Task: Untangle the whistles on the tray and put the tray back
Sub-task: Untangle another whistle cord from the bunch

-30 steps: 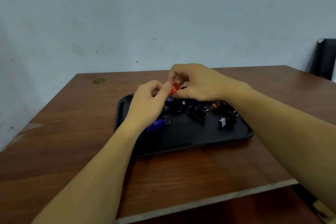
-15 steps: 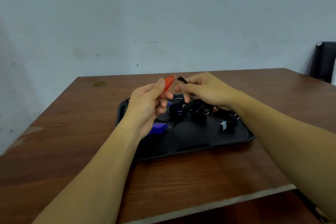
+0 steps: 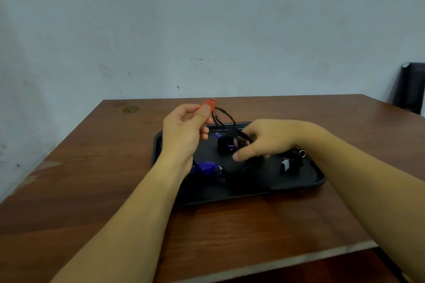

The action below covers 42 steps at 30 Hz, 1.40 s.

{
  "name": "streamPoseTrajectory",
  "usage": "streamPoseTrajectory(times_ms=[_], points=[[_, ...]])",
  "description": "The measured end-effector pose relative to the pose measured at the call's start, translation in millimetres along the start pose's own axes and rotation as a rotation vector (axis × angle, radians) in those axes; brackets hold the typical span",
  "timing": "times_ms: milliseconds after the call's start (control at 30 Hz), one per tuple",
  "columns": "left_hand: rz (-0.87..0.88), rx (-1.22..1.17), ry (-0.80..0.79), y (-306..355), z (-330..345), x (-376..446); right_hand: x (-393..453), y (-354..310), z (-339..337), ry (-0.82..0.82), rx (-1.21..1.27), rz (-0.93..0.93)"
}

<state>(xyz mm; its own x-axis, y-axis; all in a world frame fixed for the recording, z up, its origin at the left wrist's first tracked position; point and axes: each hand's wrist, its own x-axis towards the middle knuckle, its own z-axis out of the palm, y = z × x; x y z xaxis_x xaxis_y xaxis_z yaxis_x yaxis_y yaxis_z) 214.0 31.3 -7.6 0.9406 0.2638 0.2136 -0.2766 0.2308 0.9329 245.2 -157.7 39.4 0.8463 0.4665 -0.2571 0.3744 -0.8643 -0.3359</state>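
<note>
A black tray (image 3: pixel 296 185) lies on the brown table and holds several whistles tangled in black cords. My left hand (image 3: pixel 184 135) pinches a red whistle (image 3: pixel 208 104) and holds it up over the tray's back left. Its black cord (image 3: pixel 224 117) runs down to the tangle. My right hand (image 3: pixel 266 139) is down over the middle of the tray, fingers curled among the black cords; it is blurred, so its grip is unclear. A blue whistle (image 3: pixel 207 166) lies on the tray's left part, and a black whistle with a white label (image 3: pixel 288 164) sits at the right.
The wooden table (image 3: pixel 92 190) stretches around the tray, its front edge close to me. A small brass disc (image 3: pixel 130 109) is set in the far left corner. A dark chair back (image 3: pixel 410 87) stands behind the table's right side, by the pale wall.
My left hand has raised the red whistle higher and pulled its cord out. My right hand let go near the whistle and dropped down to the tangle on the tray.
</note>
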Motion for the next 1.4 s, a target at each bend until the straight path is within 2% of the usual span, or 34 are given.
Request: streamPoseTrajectory(times_ms=[100,200,300,400,567,633,767,833,967,1067,1200,1267,1400], points=[[-0.002,-0.015,-0.073,1.3,1.5,-4.4,3.1,-0.4,2.8,0.375,0.269,-0.031],[-0.033,-0.119,-0.153,4.5,3.1,-8.4,13.7,-5.4,15.7,0.537,0.500,-0.175],[-0.092,-0.209,-0.200,7.1,3.5,-9.2,20.3,-10.3,25.4,0.579,0.613,-0.289],[-0.128,-0.242,-0.202,10.0,3.2,-7.7,23.0,-10.8,32.5,0.516,0.793,-0.372],[-0.143,-0.271,-0.146,12.3,1.2,-6.0,27.2,-12.3,39.1,0.470,1.039,-0.330],[-0.130,-0.290,-0.140,11.9,1.5,-6.6,26.6,-12.3,40.6,0.470,0.948,-0.294],[-0.148,-0.443,-0.214,12.9,3.4,-8.6,21.5,-17.1,47.7,0.593,0.498,-0.318],[-0.181,-0.510,-0.277,13.4,4.7,-10.5,23.0,-18.6,54.5,0.624,0.450,-0.311],[-0.210,-0.455,-0.317,13.7,11.7,-15.6,27.3,-21.5,59.5,0.637,0.366,-0.219],[-0.123,-0.311,-0.213,13.0,10.2,-14.0,20.8,-28.5,55.9,0.565,0.086,-0.235],[0.195,0.165,-0.089,3.4,5.6,-6.2,13.0,-34.3,46.5,0.487,-0.177,-0.307],[0.250,0.241,-0.072,-0.2,6.1,-5.0,7.5,-33.5,38.6,0.519,-0.194,-0.304],[0.240,0.354,-0.042,-6.8,0.0,0.3,-4.5,-25.1,19.4,0.611,-0.102,-0.258]])
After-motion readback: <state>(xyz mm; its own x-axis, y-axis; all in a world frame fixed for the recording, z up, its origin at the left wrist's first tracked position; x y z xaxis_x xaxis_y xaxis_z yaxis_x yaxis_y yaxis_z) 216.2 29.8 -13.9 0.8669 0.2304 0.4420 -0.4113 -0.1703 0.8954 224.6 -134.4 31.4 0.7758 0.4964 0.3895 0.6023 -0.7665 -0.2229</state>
